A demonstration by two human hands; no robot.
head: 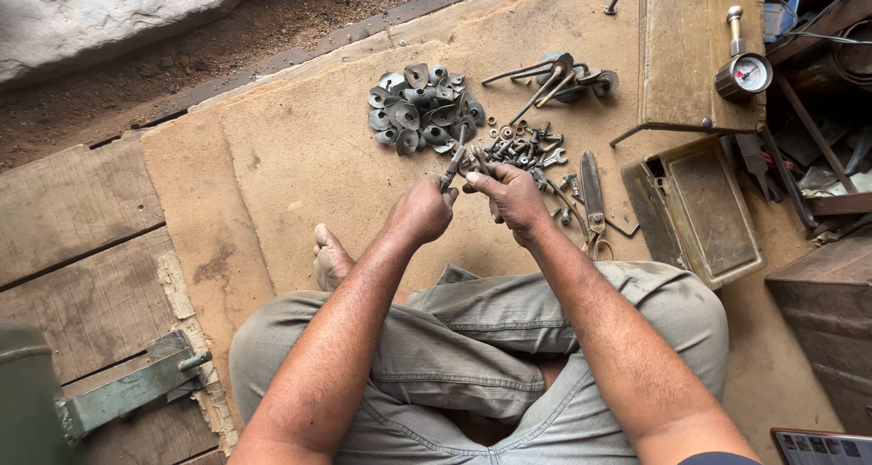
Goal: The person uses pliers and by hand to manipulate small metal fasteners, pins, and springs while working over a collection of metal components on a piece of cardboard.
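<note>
Left hand (420, 212) closed around a slim metal tool (451, 167), tip angled up and away. Right hand (513, 197) just beside, pinching a small bolt (479, 161) at the fingertips. Beyond both grips, heaped cupped washers (423, 108) and loose bolts and nuts (525, 147): seemingly plenty left unhandled.

A worn tan sheet of board (300, 156) is laid over the floor, beside grey weathered wooden planks (73, 220). On the sheet, a heap of dark cupped metal discs (423, 108) is piled near its far edge. Just beside it, a scatter of small grey bolts and nuts (524, 147) is spread out. Farther back, a few long bent metal rods (545, 76) are laid. A pair of rusty metal shears (593, 197) is set near a shallow tan rectangular tray (704, 211).
</note>
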